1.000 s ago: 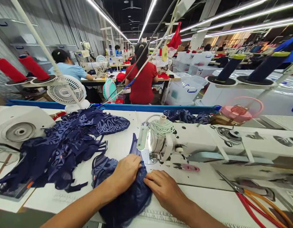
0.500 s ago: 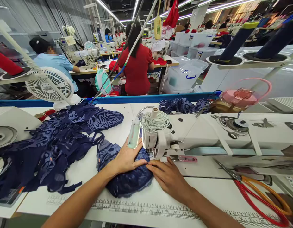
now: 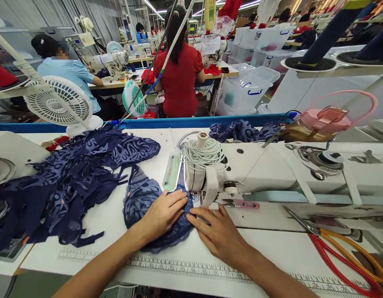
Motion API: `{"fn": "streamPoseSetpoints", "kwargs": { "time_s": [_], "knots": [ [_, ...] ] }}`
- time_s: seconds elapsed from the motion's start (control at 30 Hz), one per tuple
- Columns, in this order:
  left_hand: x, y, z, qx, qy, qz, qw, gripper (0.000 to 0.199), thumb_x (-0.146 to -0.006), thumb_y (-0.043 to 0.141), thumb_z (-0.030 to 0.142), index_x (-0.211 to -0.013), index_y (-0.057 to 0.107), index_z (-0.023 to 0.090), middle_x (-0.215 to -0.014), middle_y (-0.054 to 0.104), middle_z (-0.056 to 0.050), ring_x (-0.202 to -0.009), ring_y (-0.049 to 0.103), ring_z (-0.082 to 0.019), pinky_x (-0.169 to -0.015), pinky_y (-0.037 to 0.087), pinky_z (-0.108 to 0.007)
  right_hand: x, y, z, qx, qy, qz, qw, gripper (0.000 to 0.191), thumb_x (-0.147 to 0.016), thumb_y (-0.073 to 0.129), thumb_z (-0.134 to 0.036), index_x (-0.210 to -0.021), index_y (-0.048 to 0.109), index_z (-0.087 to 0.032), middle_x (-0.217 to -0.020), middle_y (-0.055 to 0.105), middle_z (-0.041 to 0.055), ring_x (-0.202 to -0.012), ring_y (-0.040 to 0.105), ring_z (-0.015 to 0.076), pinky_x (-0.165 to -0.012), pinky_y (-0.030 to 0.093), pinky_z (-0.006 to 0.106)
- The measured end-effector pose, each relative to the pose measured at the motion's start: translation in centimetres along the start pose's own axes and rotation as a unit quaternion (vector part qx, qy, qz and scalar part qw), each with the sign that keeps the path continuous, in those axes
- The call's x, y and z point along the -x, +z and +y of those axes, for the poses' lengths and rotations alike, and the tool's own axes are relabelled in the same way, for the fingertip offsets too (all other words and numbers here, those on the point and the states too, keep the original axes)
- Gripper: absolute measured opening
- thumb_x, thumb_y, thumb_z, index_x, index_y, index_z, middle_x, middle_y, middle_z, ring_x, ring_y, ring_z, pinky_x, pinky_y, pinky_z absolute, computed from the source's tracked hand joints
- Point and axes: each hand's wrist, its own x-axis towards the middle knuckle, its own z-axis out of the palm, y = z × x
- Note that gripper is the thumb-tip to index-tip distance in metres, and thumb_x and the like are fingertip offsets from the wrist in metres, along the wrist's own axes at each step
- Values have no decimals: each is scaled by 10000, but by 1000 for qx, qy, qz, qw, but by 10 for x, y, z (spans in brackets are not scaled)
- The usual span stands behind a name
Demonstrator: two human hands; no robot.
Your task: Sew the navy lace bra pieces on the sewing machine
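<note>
A navy lace bra (image 3: 138, 203) lies on the white sewing table, with part of it beneath the head of the sewing machine (image 3: 196, 178). My left hand (image 3: 163, 213) rests flat on the lace, its fingers stretched forward and lying side by side, just left of the presser foot. My right hand (image 3: 216, 229) is at the right edge of the bra, in front of the needle area. Its thumb and forefinger come together on the fabric edge, while the other fingers bend towards the machine bed. The needle tip itself is hidden behind the machine's guard.
Navy lace pieces (image 3: 73, 182) are heaped at left, and more lace (image 3: 238, 131) lies behind the machine. Orange-and-red-handled scissors (image 3: 321, 236) and small pink snips (image 3: 245, 204) sit at right. A printed ruler (image 3: 179, 265) runs along the front. A fan (image 3: 59, 101) stands back left.
My left hand has drawn back slightly from the light, and its thumb has left the right hand's fingertips. The right hand stays at the fabric edge. The camera view has shifted a little.
</note>
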Motion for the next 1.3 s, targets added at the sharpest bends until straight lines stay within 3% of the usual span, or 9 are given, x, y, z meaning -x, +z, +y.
{"fn": "streamPoseSetpoints", "kwargs": {
  "time_s": [0.23, 0.7, 0.8, 0.97, 1.03, 1.13, 1.2, 1.23, 1.3],
  "knots": [
    [-2, 1, 0, 0, 13, 29, 1000, 313, -985, 399, 172, -1253, 559, 167, -1243, 621, -137, -1210, 550, -256, -1016, 461, -492, 3, -2, 0, -2, -18, 20, 1000, 325, -878, 516, -113, -1167, 615, -223, -1063, 668, 42, -926, 579, 182, -959, 324, 419],
    [-22, -9, -19, 14, 11, 34, 999, 273, -984, 390, 169, -1170, 590, 163, -1191, 637, -112, -1137, 581, -219, -1011, 462, -411, 0, 0, 1, -6, 0, 38, 999, 362, -906, 430, -71, -1190, 608, -208, -1145, 669, 54, -918, 591, 191, -1002, 294, 448],
    [-11, -9, -17, 2, -6, 37, 999, 288, -989, 400, 185, -1228, 560, 165, -1276, 607, -112, -1208, 546, -218, -1060, 434, -429, 0, -1, 1, -12, 11, 67, 998, 343, -914, 407, -61, -1133, 626, -206, -1074, 679, 56, -882, 598, 178, -951, 347, 418],
    [29, -7, 2, -32, -29, 29, 999, 397, -969, 399, 122, -1361, 454, 137, -1400, 529, -126, -1338, 445, -234, -1137, 348, -506, -1, 1, -2, -45, 12, 116, 992, 309, -936, 413, -76, -1150, 602, -194, -907, 690, 49, -796, 614, 162, -774, 435, 313],
    [41, -7, 12, -33, -29, 24, 999, 434, -937, 412, 78, -1363, 459, 147, -1392, 539, -123, -1343, 442, -241, -1139, 344, -517, -14, 5, -7, -48, 34, 86, 995, 293, -968, 388, -128, -1181, 577, -196, -815, 694, 35, -701, 626, 150, -675, 436, 271],
    [52, -13, 19, -1, -44, 52, 998, 425, -917, 400, 53, -1298, 529, 192, -1358, 569, -103, -1333, 454, -234, -1150, 325, -514, -50, 14, -24, 34, 97, -70, 992, 268, -994, 360, -216, -1201, 528, -185, -699, 687, 15, -563, 626, 154, -519, 356, 253],
    [61, -24, 16, 46, -108, 111, 987, 374, -942, 403, 112, -1275, 543, 209, -1332, 580, -104, -1292, 494, -228, -1131, 358, -489, -72, 16, -41, 94, 85, -155, 980, 160, -945, 427, -196, -1054, 542, -168, -618, 652, 10, -499, 600, 167, -462, 275, 266],
    [69, -31, 14, 79, -156, 140, 975, 365, -950, 425, 161, -1298, 521, 213, -1318, 584, -110, -1253, 528, -229, -1103, 395, -472, -79, 13, -51, 107, 70, -171, 977, 97, -895, 476, -154, -968, 538, -170, -580, 627, 5, -477, 585, 167, -451, 243, 272],
    [92, -46, 15, 159, -248, 149, 944, 440, -938, 499, 271, -1372, 445, 221, -1281, 603, -110, -1173, 583, -238, -1032, 464, -440, -85, 1, -72, 117, 36, -176, 977, 155, -785, 535, -58, -876, 506, -180, -550, 587, -2, -465, 568, 166, -444, 203, 283]
  ]
}}
